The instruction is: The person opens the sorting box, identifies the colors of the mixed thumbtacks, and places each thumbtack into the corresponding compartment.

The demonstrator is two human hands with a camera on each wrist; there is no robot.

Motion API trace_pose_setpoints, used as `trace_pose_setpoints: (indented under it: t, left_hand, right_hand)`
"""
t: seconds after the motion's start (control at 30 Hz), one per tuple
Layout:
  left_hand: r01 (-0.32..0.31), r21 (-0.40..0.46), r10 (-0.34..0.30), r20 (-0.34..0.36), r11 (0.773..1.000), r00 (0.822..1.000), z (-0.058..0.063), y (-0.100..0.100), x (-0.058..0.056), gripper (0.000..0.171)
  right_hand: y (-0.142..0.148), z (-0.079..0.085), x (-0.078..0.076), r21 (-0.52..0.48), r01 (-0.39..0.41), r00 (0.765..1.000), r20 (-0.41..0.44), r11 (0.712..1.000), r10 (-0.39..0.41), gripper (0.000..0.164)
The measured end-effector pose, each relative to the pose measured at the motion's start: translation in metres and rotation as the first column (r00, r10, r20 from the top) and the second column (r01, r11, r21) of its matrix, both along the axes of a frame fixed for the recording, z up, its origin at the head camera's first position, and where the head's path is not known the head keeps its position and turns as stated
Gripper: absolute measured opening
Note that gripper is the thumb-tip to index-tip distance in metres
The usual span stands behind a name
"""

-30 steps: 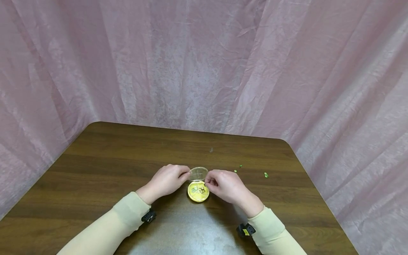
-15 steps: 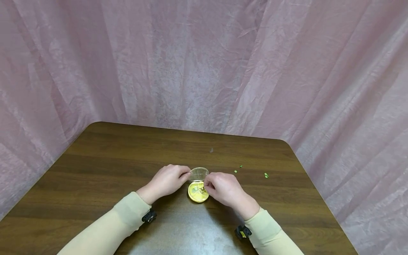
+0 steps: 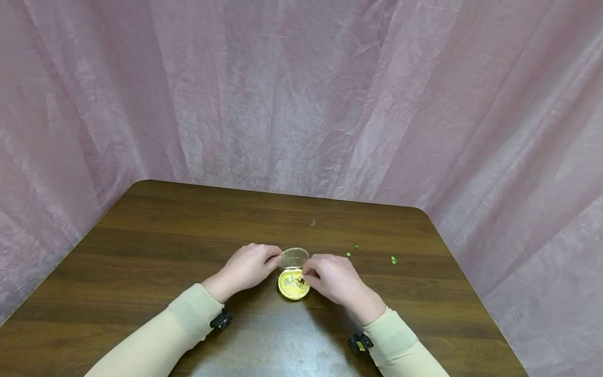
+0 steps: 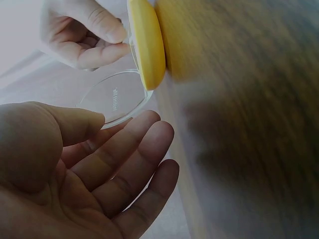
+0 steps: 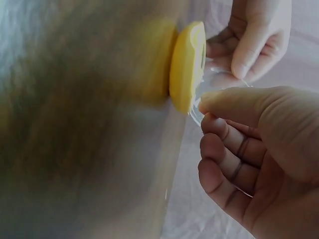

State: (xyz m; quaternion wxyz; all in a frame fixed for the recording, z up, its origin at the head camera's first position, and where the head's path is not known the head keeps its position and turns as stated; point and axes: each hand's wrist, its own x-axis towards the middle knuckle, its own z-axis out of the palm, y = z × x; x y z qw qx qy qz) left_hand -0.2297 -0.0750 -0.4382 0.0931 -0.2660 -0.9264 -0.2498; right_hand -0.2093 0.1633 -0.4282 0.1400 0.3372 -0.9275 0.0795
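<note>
Yellow case [image 3: 293,294] open, long axis and lid [image 3: 295,257] aimed at the worktop's [image 3: 212,220] far edge; left hand [image 3: 247,266] pinches lid, right hand's [image 3: 335,278] grip I can't quite tell.

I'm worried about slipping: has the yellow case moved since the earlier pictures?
No, no visible slide either way: in the head view, the yellow case keeps its place on the table against the loose green bits.

Pale cream fabric long sleeves [image 3: 146,337] with wide cuffs [image 3: 195,305], small black boxy wrist cameras [image 3: 220,319], yellow patch [image 3: 361,346] on the right one, bare hands [image 3: 247,266]
</note>
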Motion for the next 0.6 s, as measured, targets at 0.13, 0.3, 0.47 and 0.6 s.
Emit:
trace_pose_setpoints:
  t: [0.13,0.3,0.47,0.6]
  left_hand:
    - [0.0,0.004,0.0,-0.006,1.0,1.0,-0.001,0.0,0.0,0.014]
    - [-0.001,-0.01,0.001,-0.014,1.0,1.0,-0.002,0.0,0.0,0.016]
    - [0.001,-0.005,-0.001,-0.01,1.0,1.0,-0.001,0.001,0.0,0.016]
    - [-0.003,-0.007,0.004,0.003,1.0,1.0,0.0,0.001,0.002,0.016]
  right_hand:
    - [0.007,0.005,-0.004,-0.03,0.04,0.999,0.012,0.999,-0.039,0.008]
    - [0.021,0.008,-0.011,-0.032,0.118,0.993,0.009,0.992,-0.118,0.007]
    - [0.036,0.012,-0.017,-0.016,0.218,0.976,0.022,0.976,-0.218,0.004]
    - [0.048,0.013,-0.023,0.026,0.315,0.947,0.049,0.949,-0.316,0.004]
